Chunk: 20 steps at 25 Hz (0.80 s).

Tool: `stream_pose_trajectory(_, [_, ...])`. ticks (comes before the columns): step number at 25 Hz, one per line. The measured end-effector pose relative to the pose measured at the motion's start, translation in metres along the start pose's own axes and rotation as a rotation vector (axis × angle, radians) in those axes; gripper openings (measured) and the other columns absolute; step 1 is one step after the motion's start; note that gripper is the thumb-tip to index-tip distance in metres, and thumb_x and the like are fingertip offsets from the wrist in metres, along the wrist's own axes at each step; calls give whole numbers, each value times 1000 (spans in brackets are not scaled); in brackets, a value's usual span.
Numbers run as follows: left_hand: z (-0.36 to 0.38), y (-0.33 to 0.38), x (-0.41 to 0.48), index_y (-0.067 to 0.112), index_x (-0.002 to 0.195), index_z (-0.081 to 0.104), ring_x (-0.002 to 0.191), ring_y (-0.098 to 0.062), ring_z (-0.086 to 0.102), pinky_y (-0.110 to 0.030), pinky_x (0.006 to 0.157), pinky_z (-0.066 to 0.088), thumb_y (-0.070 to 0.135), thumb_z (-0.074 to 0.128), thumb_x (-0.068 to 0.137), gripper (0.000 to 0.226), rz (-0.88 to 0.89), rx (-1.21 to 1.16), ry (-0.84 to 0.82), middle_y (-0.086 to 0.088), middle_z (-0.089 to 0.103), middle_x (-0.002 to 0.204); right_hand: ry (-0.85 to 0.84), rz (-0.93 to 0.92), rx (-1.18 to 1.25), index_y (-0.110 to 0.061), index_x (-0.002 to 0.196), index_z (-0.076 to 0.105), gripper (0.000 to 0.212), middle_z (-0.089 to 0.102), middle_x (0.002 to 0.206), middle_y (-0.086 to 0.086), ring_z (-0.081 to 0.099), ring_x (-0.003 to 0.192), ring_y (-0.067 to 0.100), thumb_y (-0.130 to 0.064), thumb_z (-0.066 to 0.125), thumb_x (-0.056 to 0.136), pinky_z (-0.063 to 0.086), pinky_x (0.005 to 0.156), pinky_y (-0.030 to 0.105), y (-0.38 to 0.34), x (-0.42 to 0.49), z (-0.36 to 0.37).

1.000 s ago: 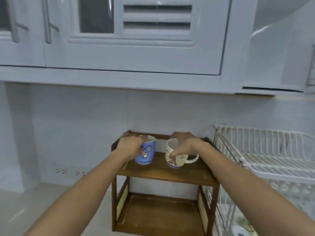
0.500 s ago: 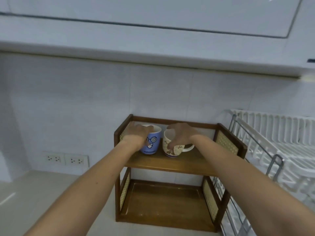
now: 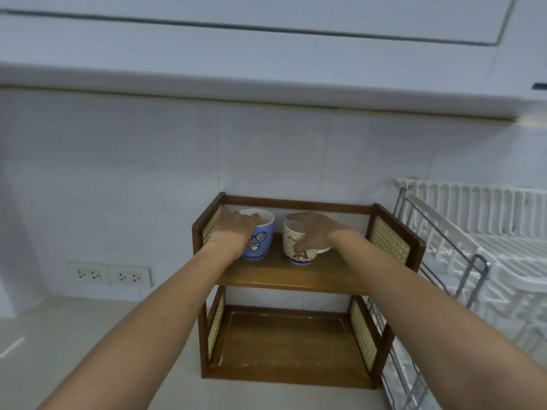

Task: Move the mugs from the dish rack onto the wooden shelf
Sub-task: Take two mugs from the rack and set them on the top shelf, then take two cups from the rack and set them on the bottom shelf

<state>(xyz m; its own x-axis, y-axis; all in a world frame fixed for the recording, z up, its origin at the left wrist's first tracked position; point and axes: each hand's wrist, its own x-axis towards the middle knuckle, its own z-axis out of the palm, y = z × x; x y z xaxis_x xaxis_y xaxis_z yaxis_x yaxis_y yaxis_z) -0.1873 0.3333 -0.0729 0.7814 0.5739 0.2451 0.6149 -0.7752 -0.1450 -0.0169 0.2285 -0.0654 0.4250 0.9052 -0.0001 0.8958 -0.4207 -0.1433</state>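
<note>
Hands (image 3: 236,229) (image 3: 313,232) around mugs (image 3: 260,241) (image 3: 296,247) on shelf (image 3: 296,276)

mugs: 2, blue mug (image 3: 260,240) and cream mug (image 3: 296,247), on wooden shelf (image 3: 284,276) top tier | hands: 2 | wall sockets: 2, left of shelf | dish rack: 1, right of shelf

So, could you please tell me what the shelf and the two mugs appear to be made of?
The shelf looks like dark varnished wood with visible grain; its side panels look like woven cane. The blue mug and cream mug appear to be glazed ceramic, smooth with printed designs.
</note>
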Motion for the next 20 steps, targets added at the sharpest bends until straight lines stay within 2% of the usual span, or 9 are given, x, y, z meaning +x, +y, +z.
stream_pose_trajectory(3, [-5, 3, -5, 18, 133, 39, 120, -33, 49, -45, 108, 31, 26, 56, 91, 46, 4, -25, -10, -13, 58, 128, 40, 47, -85, -31, 150, 10, 93, 11, 160, 5, 10, 145, 34, -35, 70, 78, 20, 116, 49, -2, -14, 11])
stream_pose_trajectory(6, [-4, 16, -27, 16, 137, 37, 122, -31, 49, -47, 109, 30, 24, 57, 89, 52, 74, -119, 164, -11, 53, 133, 303, 78, 44, -27, 149, 14, 84, 12, 160, 7, 5, 145, 38, -31, 65, 83, 18, 116, 49, -7, -57, 26])
stream_pose_trajectory(8, [1, 36, -52, 16, 135, 43, 122, -29, 50, -47, 109, 33, 23, 59, 88, 50, 154, -209, 332, -9, 54, 133, 523, 37, 189, -19, 148, 23, 74, 20, 158, 8, 11, 146, 30, -25, 61, 85, 19, 116, 42, -4, -103, 44])
stream_pose_trajectory(11, [14, 80, -98, 14, 121, 56, 110, -25, 57, -42, 99, 43, 15, 62, 84, 38, 326, -420, 483, -6, 64, 117, 700, 21, 367, -9, 142, 38, 60, 38, 150, 8, 26, 142, 21, -15, 59, 86, 21, 113, 27, 11, -186, 77])
stream_pose_trajectory(14, [34, 144, -147, 15, 111, 62, 101, -16, 56, -31, 87, 45, 9, 63, 83, 29, 433, -706, 459, -3, 67, 107, 867, 43, 286, -2, 123, 59, 43, 60, 126, 14, 52, 121, 24, -5, 57, 80, 36, 105, 26, 44, -258, 110])
stream_pose_trajectory(16, [44, 190, -172, 16, 110, 63, 97, -15, 60, -29, 83, 48, 8, 60, 86, 26, 461, -824, 376, 0, 68, 105, 859, 82, 188, 0, 112, 65, 36, 66, 113, 15, 58, 107, 27, 0, 60, 76, 41, 98, 28, 77, -290, 125])
stream_pose_trajectory(18, [50, 236, -186, 15, 109, 64, 96, -16, 62, -27, 80, 50, 6, 57, 88, 25, 514, -923, 296, 0, 68, 104, 783, 161, 163, -1, 108, 66, 33, 68, 108, 14, 61, 103, 32, 4, 63, 75, 45, 92, 33, 115, -313, 135])
stream_pose_trajectory(20, [53, 278, -192, 13, 110, 64, 99, -15, 62, -23, 82, 48, 4, 56, 89, 24, 605, -1003, 225, -1, 67, 106, 710, 259, 178, -4, 108, 65, 32, 68, 107, 12, 61, 102, 33, 3, 65, 77, 44, 86, 31, 154, -329, 143])
